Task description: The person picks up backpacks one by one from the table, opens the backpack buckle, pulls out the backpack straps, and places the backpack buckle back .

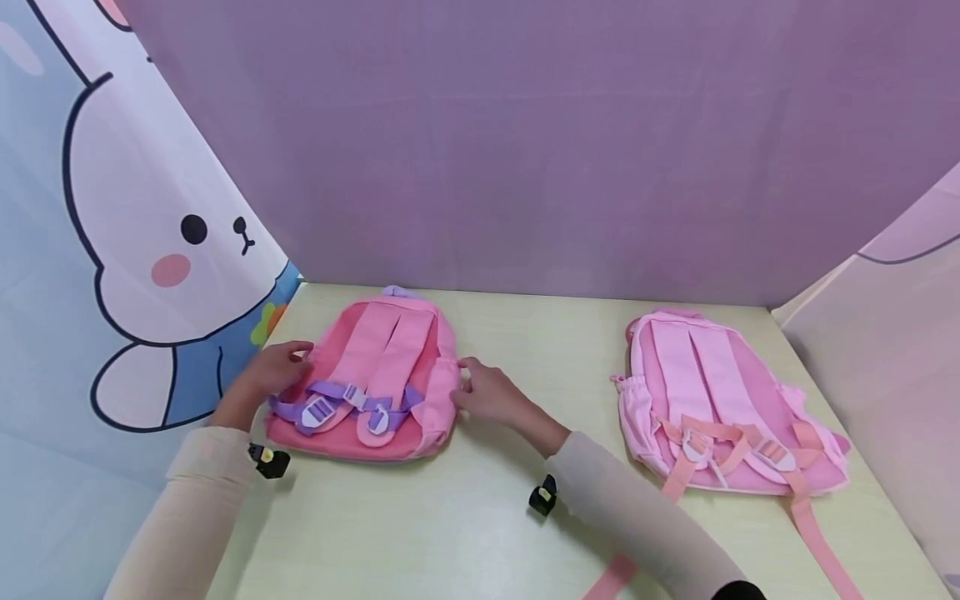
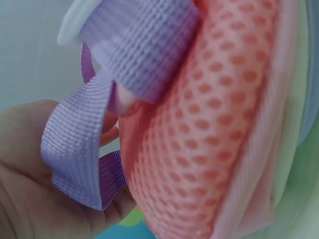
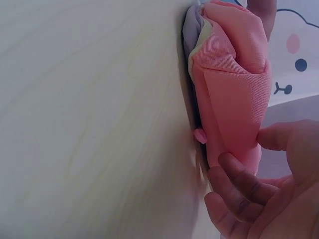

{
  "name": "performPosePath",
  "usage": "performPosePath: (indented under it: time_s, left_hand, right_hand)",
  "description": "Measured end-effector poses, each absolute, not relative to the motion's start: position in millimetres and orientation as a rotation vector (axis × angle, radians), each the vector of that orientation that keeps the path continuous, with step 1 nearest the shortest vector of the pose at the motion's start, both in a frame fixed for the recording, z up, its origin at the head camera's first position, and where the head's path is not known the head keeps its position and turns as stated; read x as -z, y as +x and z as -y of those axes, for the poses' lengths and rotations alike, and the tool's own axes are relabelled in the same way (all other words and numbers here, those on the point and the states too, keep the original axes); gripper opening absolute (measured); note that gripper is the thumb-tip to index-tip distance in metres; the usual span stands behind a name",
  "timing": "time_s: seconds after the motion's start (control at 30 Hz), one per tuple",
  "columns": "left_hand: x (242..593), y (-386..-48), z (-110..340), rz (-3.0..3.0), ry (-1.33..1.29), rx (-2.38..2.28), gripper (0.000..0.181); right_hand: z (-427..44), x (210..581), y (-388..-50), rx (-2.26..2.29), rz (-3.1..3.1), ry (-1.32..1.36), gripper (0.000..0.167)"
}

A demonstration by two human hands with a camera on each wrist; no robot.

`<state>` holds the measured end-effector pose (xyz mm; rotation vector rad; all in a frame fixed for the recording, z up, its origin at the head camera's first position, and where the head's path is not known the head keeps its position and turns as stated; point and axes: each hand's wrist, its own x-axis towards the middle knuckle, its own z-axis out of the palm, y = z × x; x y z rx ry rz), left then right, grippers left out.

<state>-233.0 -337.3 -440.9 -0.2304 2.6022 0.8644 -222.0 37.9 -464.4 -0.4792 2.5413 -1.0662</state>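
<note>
A pink backpack (image 1: 393,342) with purple webbing (image 1: 330,392) and white buckles lies strap side up at the left of the table. My left hand (image 1: 276,367) holds its left side; in the left wrist view a purple strap (image 2: 75,144) and the coral mesh (image 2: 199,124) partly hide the fingers. At the opposite side, my right hand (image 1: 491,393) grips the bag's edge. The right wrist view puts the thumb near the upper edge of the side panel (image 3: 234,104), with curled fingers (image 3: 244,181) lower on it.
A second, lighter pink backpack (image 1: 705,392) lies strap side up at the right, its peach straps (image 1: 813,533) trailing toward the front. Beneath both is a pale wooden table (image 1: 420,533). A purple curtain (image 1: 525,150) stands behind, with a rabbit-print cloth (image 1: 150,250) at the left.
</note>
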Motion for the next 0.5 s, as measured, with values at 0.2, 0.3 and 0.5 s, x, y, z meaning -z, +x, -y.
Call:
performPosePath:
  time_s: [0.2, 0.3, 0.5]
  left_hand:
    - [439, -234, 326, -2.602, -0.209, -0.851, 0.059]
    - [439, -233, 321, -2.6, -0.196, -0.857, 0.059]
    - [441, -234, 312, -2.634, -0.161, -0.841, 0.057]
  right_hand:
    - [-48, 463, -221, 1.064, -2.545, -0.484, 0.064]
    - [-53, 462, -220, 1.063, -2.547, -0.482, 0.063]
    - [-64, 460, -218, 1.057, -2.55, -0.487, 0.062]
